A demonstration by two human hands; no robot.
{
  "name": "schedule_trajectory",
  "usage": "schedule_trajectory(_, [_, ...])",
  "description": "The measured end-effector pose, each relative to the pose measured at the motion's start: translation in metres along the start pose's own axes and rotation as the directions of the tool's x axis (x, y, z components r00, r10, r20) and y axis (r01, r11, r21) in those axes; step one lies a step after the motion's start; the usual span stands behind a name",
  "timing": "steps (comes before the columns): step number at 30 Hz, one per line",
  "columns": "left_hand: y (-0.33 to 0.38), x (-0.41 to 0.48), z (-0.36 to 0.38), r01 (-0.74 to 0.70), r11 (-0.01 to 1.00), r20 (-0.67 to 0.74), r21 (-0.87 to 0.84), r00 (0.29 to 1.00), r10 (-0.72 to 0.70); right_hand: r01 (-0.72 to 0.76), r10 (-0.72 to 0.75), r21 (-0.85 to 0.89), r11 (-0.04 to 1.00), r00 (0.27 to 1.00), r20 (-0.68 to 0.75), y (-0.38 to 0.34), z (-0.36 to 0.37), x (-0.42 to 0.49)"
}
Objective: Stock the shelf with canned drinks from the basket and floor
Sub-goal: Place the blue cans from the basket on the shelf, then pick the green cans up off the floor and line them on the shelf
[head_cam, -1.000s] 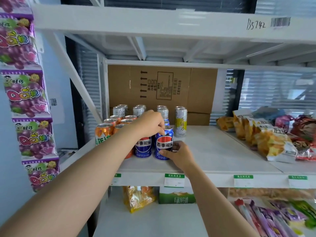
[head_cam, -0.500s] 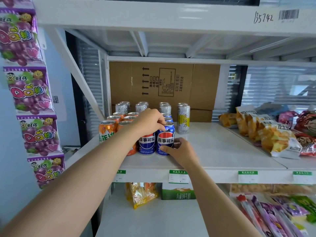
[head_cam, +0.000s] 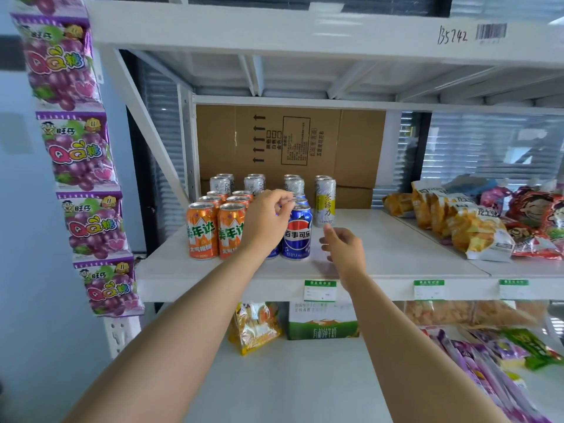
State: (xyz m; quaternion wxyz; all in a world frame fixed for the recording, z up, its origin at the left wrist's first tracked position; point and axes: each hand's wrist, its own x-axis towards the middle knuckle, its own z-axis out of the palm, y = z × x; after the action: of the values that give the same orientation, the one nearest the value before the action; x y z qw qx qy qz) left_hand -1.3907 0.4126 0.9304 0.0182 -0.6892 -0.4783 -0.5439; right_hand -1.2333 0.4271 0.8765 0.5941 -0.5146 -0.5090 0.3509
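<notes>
- Step in hand, as judged: the front row of drinks on the shelf [head_cam: 396,254] is being squared up, and this pair of cans looks placed.
- Left grip [head_cam: 268,221]: the fingers are curling over the top of a hidden blue can [head_cam: 272,254], which the hand is mostly covering. I cannot tell whether they are pinching the rim or only resting on it.
- Right grip [head_cam: 341,248]: it is hovering loosely curled and holding nothing, just beside the blue can [head_cam: 297,233] and apart from it.
- Blue can: it is standing upright near the shelf's front edge, between the two grips, with the orange cans [head_cam: 216,230] lining up to the left.
- Tall pale can [head_cam: 325,206]: it is standing behind, beside the blue row.
- Next move, as judged: the left grip needs lifting clear without tipping the row, then both grips need to be fetching more cans.
</notes>
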Motion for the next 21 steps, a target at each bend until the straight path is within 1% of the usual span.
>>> schedule_trajectory(3, [0.0, -0.016, 0.006, 0.144, 0.982, -0.012, -0.124, 0.989, -0.147, 0.004, -0.002, 0.056, 0.998, 0.999, -0.037, -0.005, 0.001, -0.01])
schedule_trajectory(5, [0.001, -0.027, 0.008, 0.256, 0.936, 0.036, -0.242, 0.966, -0.255, 0.017, -0.012, 0.075, 0.997, 0.998, -0.057, -0.007, 0.001, -0.02])
schedule_trajectory(7, [0.003, -0.04, 0.011, 0.319, 0.892, 0.071, -0.321, 0.947, -0.313, 0.042, -0.036, 0.085, 0.995, 0.997, -0.071, -0.007, 0.002, -0.03])
schedule_trajectory(11, [0.018, -0.071, 0.021, 0.361, 0.83, 0.01, -0.426, 0.919, -0.395, 0.089, -0.074, 0.097, 0.991, 0.986, -0.152, 0.0, 0.003, -0.054])
schedule_trajectory(13, [0.028, -0.086, 0.029, 0.407, 0.762, 0.034, -0.504, 0.891, -0.454, 0.09, -0.072, 0.104, 0.99, 0.983, -0.167, 0.006, 0.001, -0.068])
schedule_trajectory(14, [0.032, -0.093, 0.032, 0.416, 0.744, 0.049, -0.522, 0.886, -0.461, 0.087, -0.068, 0.11, 0.99, 0.984, -0.166, 0.01, -0.001, -0.074])
schedule_trajectory(17, [0.035, -0.114, 0.044, 0.42, 0.755, 0.08, -0.503, 0.893, -0.444, 0.087, -0.069, 0.125, 0.988, 0.987, -0.147, 0.026, -0.012, -0.092])
schedule_trajectory(21, [0.04, -0.149, 0.064, 0.443, 0.743, 0.096, -0.502, 0.882, -0.461, 0.067, -0.039, 0.148, 0.987, 0.982, -0.183, 0.057, -0.036, -0.117])
